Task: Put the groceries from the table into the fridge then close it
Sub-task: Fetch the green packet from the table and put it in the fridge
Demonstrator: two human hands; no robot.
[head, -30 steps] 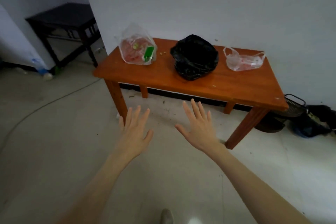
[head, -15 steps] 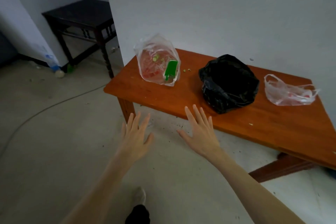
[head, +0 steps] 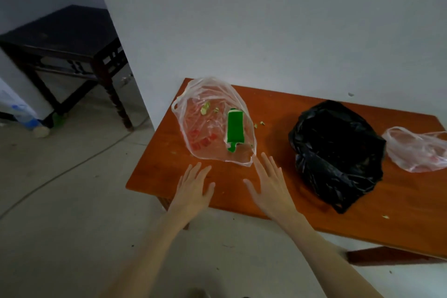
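Both hands over near edge of orange table (head: 242,198), palms down, fingers straight and spread, grasping nothing. Left hand (head: 193,189) and right hand (head: 269,184) just short of clear bag (head: 212,123) holding green packet (head: 235,129). Black bag (head: 338,152) to the right, second clear bag (head: 418,150) beyond it

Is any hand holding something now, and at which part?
Nothing is held. The left hand and right hand are open above the table, just before the clear bag.

Both hands, left (head: 193,187) & right (head: 271,185), flat-fingered over orange wooden table (head: 278,203) front edge; clear plastic bag (head: 212,121) w/ green packet (head: 235,129), prob. just touching right fingertips.
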